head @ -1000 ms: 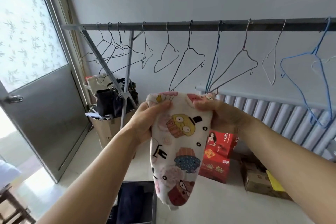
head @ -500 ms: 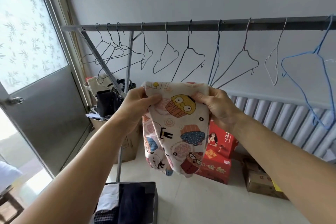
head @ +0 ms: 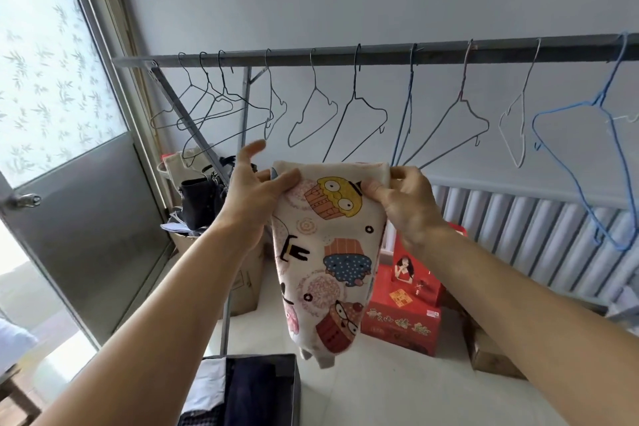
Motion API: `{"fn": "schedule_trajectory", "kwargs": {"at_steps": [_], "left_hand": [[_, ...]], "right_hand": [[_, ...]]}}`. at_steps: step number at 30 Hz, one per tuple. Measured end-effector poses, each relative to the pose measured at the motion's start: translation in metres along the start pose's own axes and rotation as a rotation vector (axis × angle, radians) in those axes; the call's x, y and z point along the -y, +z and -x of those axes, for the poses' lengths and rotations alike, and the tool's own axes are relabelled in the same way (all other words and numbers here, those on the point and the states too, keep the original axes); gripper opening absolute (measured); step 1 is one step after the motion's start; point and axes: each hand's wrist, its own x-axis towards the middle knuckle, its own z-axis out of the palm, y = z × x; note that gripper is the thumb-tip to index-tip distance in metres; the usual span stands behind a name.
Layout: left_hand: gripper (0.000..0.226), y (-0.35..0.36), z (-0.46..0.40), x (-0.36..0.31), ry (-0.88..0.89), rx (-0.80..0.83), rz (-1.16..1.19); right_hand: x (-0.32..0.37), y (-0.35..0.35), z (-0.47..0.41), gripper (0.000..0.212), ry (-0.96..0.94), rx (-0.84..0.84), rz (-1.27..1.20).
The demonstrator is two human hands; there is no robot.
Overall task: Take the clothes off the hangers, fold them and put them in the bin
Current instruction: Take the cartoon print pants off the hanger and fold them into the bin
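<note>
Both hands pinch the garment (head: pixel 328 252) top: left hand (head: pixel 256 197) loosely, right hand (head: pixel 401 204) firmly; it hangs lengthwise, bin (head: pixel 294 387) directly below.

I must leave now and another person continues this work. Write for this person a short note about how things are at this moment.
Left hand: thumb pinches the top left corner of the cartoon-print garment, fingers spread.
Right hand: pinches the top right corner.
The garment hangs folded lengthwise in the air, above and a little right of the bin.
Done: every hanger in view on the rail is bare; dark folded clothes already lie in the bin.
Left: finish folding this garment and put it in the bin. Whether more clothes wait out of view, I cannot tell.
</note>
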Motion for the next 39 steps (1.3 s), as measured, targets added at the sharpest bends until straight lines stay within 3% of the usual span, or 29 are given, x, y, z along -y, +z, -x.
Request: {"fn": "schedule_trajectory", "kwargs": {"at_steps": [3, 6, 8, 11, 13, 18, 21, 25, 28, 29, 31, 33, 35, 37, 39], "left_hand": [[0.063, -0.007, 0.000, 0.001, 0.058, 0.160, -0.157], [0.065, -0.015, -0.007, 0.004, 0.227, 0.121, -0.605], [0.058, -0.017, -0.010, 0.006, 0.351, 0.026, -0.888], [0.039, -0.021, -0.011, 0.007, 0.466, -0.086, -1.036], [0.033, -0.025, -0.011, 0.008, 0.511, -0.079, -1.075], [0.021, -0.017, -0.004, 0.002, 0.312, 0.105, -0.846], [0.018, -0.010, -0.001, 0.003, 0.262, 0.024, -0.785], [0.029, -0.007, 0.000, 0.011, 0.076, -0.157, -0.563], [0.031, -0.012, -0.001, 0.014, -0.030, -0.233, -0.329], [0.030, -0.014, 0.000, 0.014, -0.046, -0.230, -0.258], [0.030, -0.012, 0.005, 0.013, -0.034, -0.213, -0.095], [0.034, -0.009, 0.014, 0.005, -0.024, -0.161, 0.056], [0.049, -0.013, 0.020, 0.000, 0.012, -0.083, 0.118], [0.064, -0.028, 0.022, 0.003, 0.066, -0.104, -0.013], [0.091, -0.050, 0.024, 0.018, 0.039, -0.183, -0.171]], "right_hand": [[-0.002, -0.009, -0.001, 0.066, -0.079, 0.060, 0.097], [-0.003, -0.014, -0.003, 0.029, -0.182, 0.123, 0.244], [-0.005, -0.014, -0.004, 0.021, -0.273, 0.101, 0.404], [-0.007, -0.013, -0.007, 0.013, -0.387, 0.012, 0.669], [-0.006, -0.012, -0.009, 0.014, -0.430, -0.040, 0.747], [0.000, 0.004, -0.019, 0.011, -0.396, -0.037, 0.584], [-0.001, 0.022, -0.020, 0.024, -0.128, 0.083, 0.388], [-0.012, 0.043, 0.016, 0.020, -0.002, 0.368, 0.302], [-0.023, 0.051, 0.039, 0.059, 0.067, 0.713, 0.299], [-0.026, 0.055, 0.043, 0.074, 0.057, 0.735, 0.331], [-0.036, 0.066, 0.049, 0.092, 0.009, 0.592, 0.405], [-0.044, 0.079, 0.051, 0.059, -0.083, 0.326, 0.470], [-0.051, 0.085, 0.044, 0.020, -0.105, 0.176, 0.350], [-0.048, 0.086, 0.037, 0.010, -0.027, 0.205, 0.146], [-0.040, 0.080, 0.032, 0.013, 0.046, 0.237, 0.039]]}}
